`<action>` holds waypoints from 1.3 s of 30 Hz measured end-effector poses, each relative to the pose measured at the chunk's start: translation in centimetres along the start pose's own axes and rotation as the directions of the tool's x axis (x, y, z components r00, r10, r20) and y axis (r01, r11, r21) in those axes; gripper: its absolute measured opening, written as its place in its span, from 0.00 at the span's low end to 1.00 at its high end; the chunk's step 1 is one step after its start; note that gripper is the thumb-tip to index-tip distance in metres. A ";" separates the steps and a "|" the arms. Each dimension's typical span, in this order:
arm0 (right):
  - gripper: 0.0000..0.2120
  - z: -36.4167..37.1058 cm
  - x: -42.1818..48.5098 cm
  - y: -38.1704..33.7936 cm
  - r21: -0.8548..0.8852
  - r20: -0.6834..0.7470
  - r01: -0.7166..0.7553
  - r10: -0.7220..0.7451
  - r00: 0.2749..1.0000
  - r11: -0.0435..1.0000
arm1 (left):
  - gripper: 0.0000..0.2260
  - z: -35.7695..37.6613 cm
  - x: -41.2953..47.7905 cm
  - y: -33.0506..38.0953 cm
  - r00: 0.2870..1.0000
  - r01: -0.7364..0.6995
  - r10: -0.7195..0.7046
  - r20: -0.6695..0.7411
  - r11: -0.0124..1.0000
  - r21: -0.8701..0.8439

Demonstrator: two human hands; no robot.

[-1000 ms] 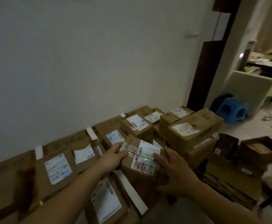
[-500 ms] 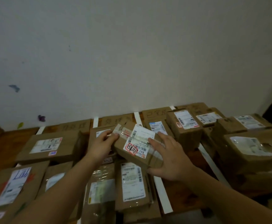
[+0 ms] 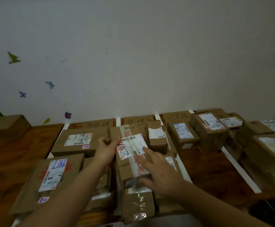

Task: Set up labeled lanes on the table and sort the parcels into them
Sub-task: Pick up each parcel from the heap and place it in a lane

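Small brown parcel (image 3: 130, 149), taped lengthwise, white label with a red stamp and "843", is sitting over the middle lane, long axis pointing at the wall; can't tell if it's touching the stack below. Left hand (image 3: 106, 149) is gripping its left edge, right hand (image 3: 159, 171) is lying on top, fingers straight. White tape strips (image 3: 238, 167) are splitting the desk (image 3: 207, 166) into lanes, with three hand-lettered cardboard signs (image 3: 98, 124) sitting at the wall end. Left lane is holding a flat parcel (image 3: 51, 179) inked in blue and a wider box (image 3: 77, 141) behind it. Stacked boxes (image 3: 137, 203) are filling the middle lane. Two labelled boxes (image 3: 184, 135) are standing side by side in the right lane.
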State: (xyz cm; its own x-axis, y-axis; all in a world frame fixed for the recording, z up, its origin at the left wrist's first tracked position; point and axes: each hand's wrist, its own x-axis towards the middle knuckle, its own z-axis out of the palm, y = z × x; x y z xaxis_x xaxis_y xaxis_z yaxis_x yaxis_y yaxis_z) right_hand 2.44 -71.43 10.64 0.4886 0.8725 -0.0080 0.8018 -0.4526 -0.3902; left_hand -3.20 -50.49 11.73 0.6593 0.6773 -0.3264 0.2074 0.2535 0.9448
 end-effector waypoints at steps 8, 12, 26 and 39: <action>0.35 6.1 -2.4 -2.6 -0.116 0.135 -0.078 0.094 0.986 0.990 | 0.19 -3.7 -4.5 -6.7 0.948 0.017 -0.076 0.311 0.982 0.187; 0.34 7.8 -2.6 -2.4 -0.185 0.139 -0.129 0.156 0.978 0.974 | 0.23 -3.9 -5.2 -8.6 0.895 -0.031 -0.131 0.427 0.935 0.352; 0.40 5.6 2.9 -3.3 -0.175 0.108 -0.021 0.040 0.993 0.984 | 0.27 -8.2 -4.1 -5.0 0.924 -0.298 0.025 0.382 0.674 0.676; 0.27 8.3 20.0 -26.3 -0.112 0.162 0.271 -0.251 0.954 0.956 | 0.32 -39.9 -4.3 3.2 0.988 0.036 0.105 -0.114 0.565 0.824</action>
State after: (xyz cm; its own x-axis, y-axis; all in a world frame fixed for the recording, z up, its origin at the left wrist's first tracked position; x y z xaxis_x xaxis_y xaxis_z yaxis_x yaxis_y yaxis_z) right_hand -11.69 -40.58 13.11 0.2090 0.9761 -0.0592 0.9373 -0.2172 -0.2726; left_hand -34.25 -25.05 15.09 0.5904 0.7746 -0.2268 0.7364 -0.4021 0.5441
